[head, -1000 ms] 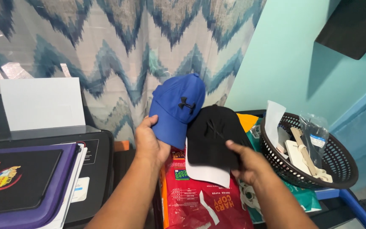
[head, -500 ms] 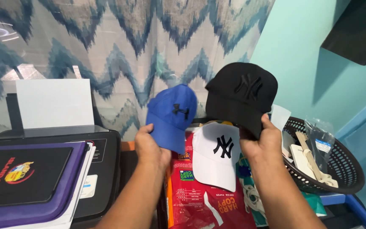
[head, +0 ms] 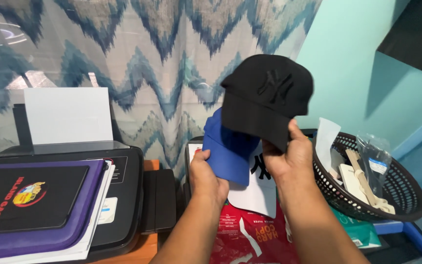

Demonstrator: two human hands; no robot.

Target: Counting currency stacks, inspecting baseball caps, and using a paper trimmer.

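Black cap: we hold the black cap [head: 265, 98] up by its brim in our right hand [head: 287, 159], crown raised in front of the curtain [head: 137, 54] and overlapping the top of the blue cap.
Blue cap: the blue cap [head: 228, 149] sits lower and just left of the black one, brim pointing down, partly hidden behind it.
Left hand: our left hand [head: 207, 178] is closed on the blue cap's brim edge.
Right hand: fingers wrapped around the black brim, thumb on its near side.
White cap: a white cap [head: 257, 193] lies below both hands on a red bag [head: 250, 237], mostly covered by the blue cap and our hands.
Basket: a dark basket [head: 406, 195] stands to the right, holding wooden sticks and a clear packet.
Printer: a black printer [head: 123, 195] stands to the left with a white sheet [head: 68, 115] upright in its tray; a purple folder [head: 40, 234] lies on top.
Wall: a turquoise wall [head: 348, 73] rises behind the basket.
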